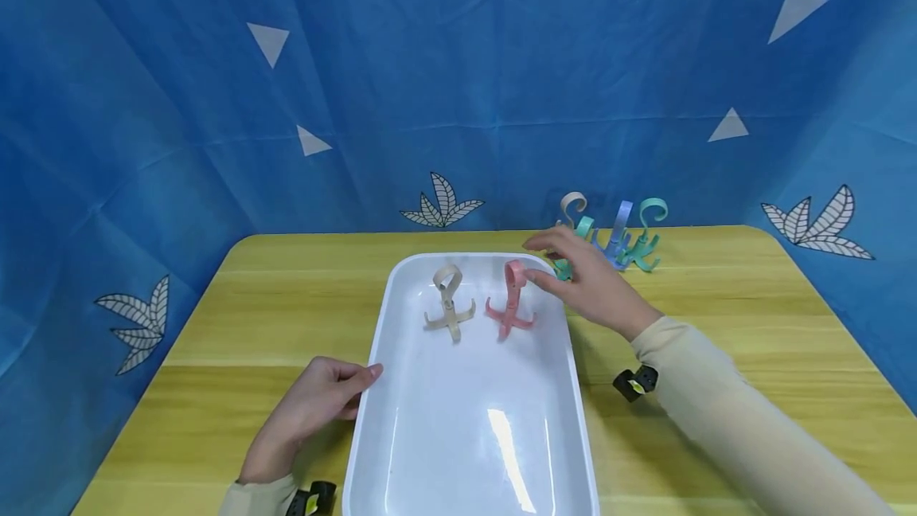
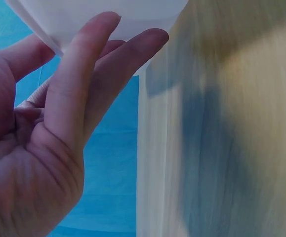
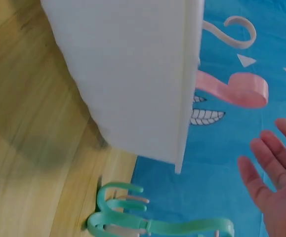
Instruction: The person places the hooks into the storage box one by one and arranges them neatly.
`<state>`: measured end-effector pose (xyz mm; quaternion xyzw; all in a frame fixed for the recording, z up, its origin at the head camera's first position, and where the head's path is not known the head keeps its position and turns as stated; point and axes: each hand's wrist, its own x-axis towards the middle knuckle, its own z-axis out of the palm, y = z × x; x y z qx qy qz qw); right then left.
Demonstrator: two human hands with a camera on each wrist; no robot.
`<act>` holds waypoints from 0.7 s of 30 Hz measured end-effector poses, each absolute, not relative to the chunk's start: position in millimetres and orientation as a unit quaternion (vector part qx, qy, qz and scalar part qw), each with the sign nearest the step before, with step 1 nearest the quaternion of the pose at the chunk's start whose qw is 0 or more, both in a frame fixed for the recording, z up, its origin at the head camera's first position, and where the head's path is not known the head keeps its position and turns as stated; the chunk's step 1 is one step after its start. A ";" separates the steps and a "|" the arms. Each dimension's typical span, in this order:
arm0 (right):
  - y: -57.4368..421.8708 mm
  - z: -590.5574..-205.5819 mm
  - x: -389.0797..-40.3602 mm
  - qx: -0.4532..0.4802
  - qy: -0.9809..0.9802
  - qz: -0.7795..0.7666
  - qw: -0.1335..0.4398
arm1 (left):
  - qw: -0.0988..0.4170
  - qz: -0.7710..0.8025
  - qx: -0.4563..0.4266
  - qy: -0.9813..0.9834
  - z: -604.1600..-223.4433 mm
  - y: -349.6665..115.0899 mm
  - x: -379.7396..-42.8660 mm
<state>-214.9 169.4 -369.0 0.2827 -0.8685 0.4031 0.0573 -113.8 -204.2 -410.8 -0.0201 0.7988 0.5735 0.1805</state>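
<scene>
A white tray (image 1: 458,412) stands in the middle of the table. My left hand (image 1: 315,408) holds its left side, thumb over the rim; the left wrist view shows fingers against the tray's outer wall. Inside the tray's far end stand a beige multi-prong hook (image 1: 450,314) and, to its right, a pink hook (image 1: 510,310), each with a curled top. Over the tray's far right corner is my right hand (image 1: 598,285), its thumb overlapping the pink hook's curl in the head view. In the right wrist view this hand's fingers are spread and hold nothing, with a gap to the pink curl (image 3: 249,90).
Behind my right hand, past the tray's right corner, stand several more hooks: a beige one (image 1: 573,201), a blue-purple one (image 1: 619,236), a green one (image 1: 645,241) and another green one (image 1: 583,227) partly hidden. A blue patterned cloth (image 1: 501,86) hangs behind the table.
</scene>
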 end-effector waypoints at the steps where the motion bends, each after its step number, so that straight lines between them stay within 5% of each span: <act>1: 171.5 -369.3 -214.9 0.283 -0.866 0.406 0.069 | 0.178 0.572 -0.022 0.801 -411.0 -204.2 -113.2; 13: 195.7 -376.2 -224.9 0.229 -0.834 0.426 0.265 | 0.152 0.582 -0.063 0.797 -408.2 -196.7 -111.1; 21: 204.8 -378.7 -231.9 0.173 -0.850 0.449 0.214 | 0.146 0.577 -0.067 0.801 -407.9 -196.2 -111.2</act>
